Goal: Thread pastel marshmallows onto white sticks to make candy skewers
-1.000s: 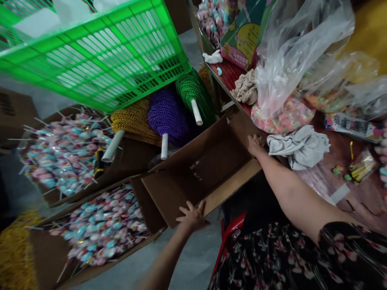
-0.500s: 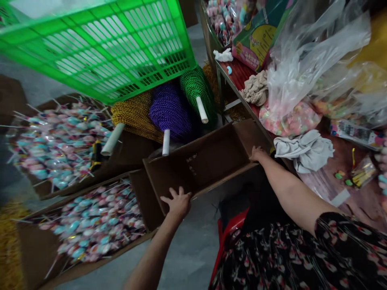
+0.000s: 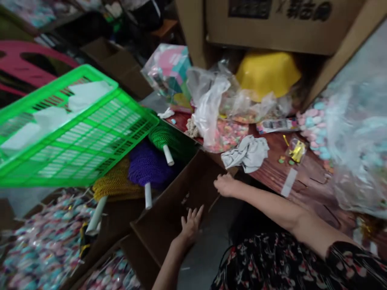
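A long brown cardboard box (image 3: 169, 225) stands in front of me with its top open. My left hand (image 3: 191, 227) is at the box's near side, fingers spread and stretched over the opening. At the right end, my right hand (image 3: 227, 186) has its fingers curled over the near edge of the box; their tips are partly hidden. A crumpled grey-white cloth (image 3: 248, 155) lies on the table just beyond the right hand. White tubes (image 3: 168, 155) stick out of bundles of purple (image 3: 148, 165), green and gold twisted strands behind the box.
A green plastic crate (image 3: 90, 137) rests above the bundles. Boxes of wrapped pastel sweets on sticks (image 3: 42, 245) stand at the left. The reddish table (image 3: 272, 169) holds a bag of pink sweets (image 3: 231, 135) and other plastic bags. A large carton (image 3: 272, 32) rises behind.
My view has swung up and to the right, showing more of the table and the large carton. Both hands have come closer together, and the right one's fingers are more curled.
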### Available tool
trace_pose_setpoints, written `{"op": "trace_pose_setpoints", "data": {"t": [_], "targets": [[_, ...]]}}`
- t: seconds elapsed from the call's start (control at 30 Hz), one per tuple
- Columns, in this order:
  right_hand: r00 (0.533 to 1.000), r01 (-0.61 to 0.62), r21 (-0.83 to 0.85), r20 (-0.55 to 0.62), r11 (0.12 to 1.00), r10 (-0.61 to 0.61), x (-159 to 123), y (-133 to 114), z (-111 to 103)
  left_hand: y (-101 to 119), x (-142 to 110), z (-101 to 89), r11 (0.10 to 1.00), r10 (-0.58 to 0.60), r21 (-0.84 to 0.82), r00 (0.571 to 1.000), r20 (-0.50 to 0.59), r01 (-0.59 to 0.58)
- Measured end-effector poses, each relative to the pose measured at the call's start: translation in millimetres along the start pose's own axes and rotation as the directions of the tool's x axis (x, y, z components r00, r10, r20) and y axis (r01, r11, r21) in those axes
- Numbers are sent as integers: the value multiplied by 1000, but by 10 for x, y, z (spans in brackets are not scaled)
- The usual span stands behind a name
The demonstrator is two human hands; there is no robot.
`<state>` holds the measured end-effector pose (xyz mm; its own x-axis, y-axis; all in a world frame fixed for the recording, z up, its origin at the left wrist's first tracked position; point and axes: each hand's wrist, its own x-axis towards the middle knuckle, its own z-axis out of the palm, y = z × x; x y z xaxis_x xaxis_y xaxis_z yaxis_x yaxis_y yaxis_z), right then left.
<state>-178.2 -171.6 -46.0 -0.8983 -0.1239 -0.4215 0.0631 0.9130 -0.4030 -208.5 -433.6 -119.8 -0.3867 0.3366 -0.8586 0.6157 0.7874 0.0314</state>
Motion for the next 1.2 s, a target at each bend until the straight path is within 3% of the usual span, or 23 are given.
{"op": "trace_pose_setpoints", "data": {"t": [0.1, 0.23, 0.3, 0.37, 0.4, 0.43, 0.47, 0.5, 0.53, 0.57, 0.6, 0.63, 0.7, 0.77, 0.8, 0.9, 0.97, 1.03, 1.1, 1.17, 1.2], "targets": [[996, 82, 17, -32, 997, -81, -485, -197, -164, 466, 94, -298, 989, 71, 140, 991, -114, -54], [922, 376, -88, -68, 922, -382, -1501, -82, -461, 1018, 13, -482, 948, 212, 296, 928, -307, -118], [894, 437, -16, -106, 899, -436, -2170, 138, -635, 1209, -118, -552, 911, 362, 338, 853, -375, -238], [905, 359, 79, -273, 930, -326, -2874, 420, -762, 1370, -285, -639, 848, 519, 368, 733, -439, -380], [894, 279, 124, -397, 952, -210, -3212, 564, -788, 1454, -372, -697, 807, 589, 380, 650, -480, -451], [847, 180, 159, -526, 971, -71, -3531, 700, -780, 1548, -456, -769, 761, 646, 391, 553, -525, -518], [753, 67, 189, -653, 980, 74, -3824, 820, -736, 1658, -529, -858, 710, 688, 403, 449, -570, -577], [628, -63, 232, -747, 971, 219, -4084, 921, -657, 1785, -587, -968, 659, 714, 419, 346, -608, -624], [472, -169, 279, -819, 945, 326, -4307, 1003, -549, 1930, -625, -1103, 614, 728, 440, 255, -637, -656], [331, -239, 317, -862, 918, 384, -4490, 1069, -420, 2089, -640, -1265, 583, 732, 459, 187, -656, -670], [236, -286, 362, -871, 887, 431, -4632, 1124, -278, 2259, -632, -1454, 572, 726, 475, 145, -672, -669], [171, -314, 397, -870, 862, 463, -4731, 1169, -134, 2435, -606, -1666, 582, 714, 482, 129, -688, -655], [117, -335, 420, -870, 843, 480, -4819, 1232, 122, 2796, -532, -2112, 637, 664, 462, 134, -736, -617], [147, -355, 394, -872, 848, 466, -4811, 1254, 288, 3169, -487, -2485, 682, 651, 490, 146, -745, -542], [171, -366, 371, -875, 854, 453, -4794, 1253, 329, 3358, -492, -2611, 663, 683, 532, 134, -718, -527], [194, -395, 349, -873, 850, 448, -4785, 1259, 326, 3829, -595, -2766, 529, 784, 618, 58, -618, -582], [183, -431, 367, -859, 824, 479, -4833, 1281, 296, 3971, -638, -2813, 535, 782, 609, 70, -619, -585], [213, -486, 356, -838, 798, 503, -4898, 1285, 308, 3974, -569, -2898, 671, 694, 556, 151, -704, -491], [274, -521, 311, -821, 795, 500, -4944, 1265, 379, 3897, -398, -3004, 798, 591, 496, 284, -755, -342], [329, -505, 259, -824, 823, 461, -4940, 1254, 485, 3808, -193, -3104, 819, 573, 499, 428, -699, -281], [351, -485, 232, -832, 843, 430, -4915, 1259, 537, 3777, -99, -3148, 805, 592, 516, 449, -670, -292]]}}
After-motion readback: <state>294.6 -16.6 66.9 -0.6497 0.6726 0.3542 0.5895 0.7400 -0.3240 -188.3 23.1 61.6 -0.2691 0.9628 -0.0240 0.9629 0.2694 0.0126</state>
